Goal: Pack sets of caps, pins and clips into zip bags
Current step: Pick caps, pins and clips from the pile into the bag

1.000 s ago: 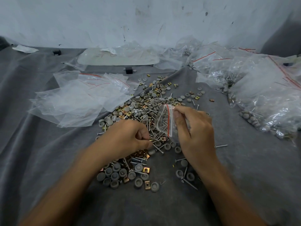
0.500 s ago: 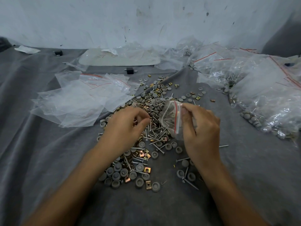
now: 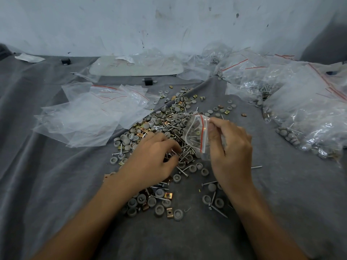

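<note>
the grey cloth (image 3: 281,212) runs back to a scuffed wall (image 3: 169,25), and folds rise in it toward the left edge. bare cloth lies in front of the heap (image 3: 169,121) between the 2 forearms, and wide on the near left and near right. farther back the room narrows: empty zip bags (image 3: 88,117) lie just left of the heap and filled bags (image 3: 309,113) crowd the right side.

counted: 2 hands, 1 held zip bag (image 3: 196,136), 2 black blocks (image 3: 148,81) near the far edge, 1 pale board (image 3: 135,68) by the wall. the grey caps (image 3: 159,193), pins (image 3: 218,211) and brass clips (image 3: 169,212) are too many to count, as are both bag piles.

the zip bag, with a red strip at its mouth, is lifted over the heap's right side; pins and caps show inside it. the right hand (image 3: 231,156) pinches it at the mouth between thumb and fingers. the left hand (image 3: 152,162) rests palm down on the heap, fingers curled close together onto the pins; whether they pinch 1 cannot be told. the filled bags hold caps and pins; the empty ones lie flat and overlapping.
</note>
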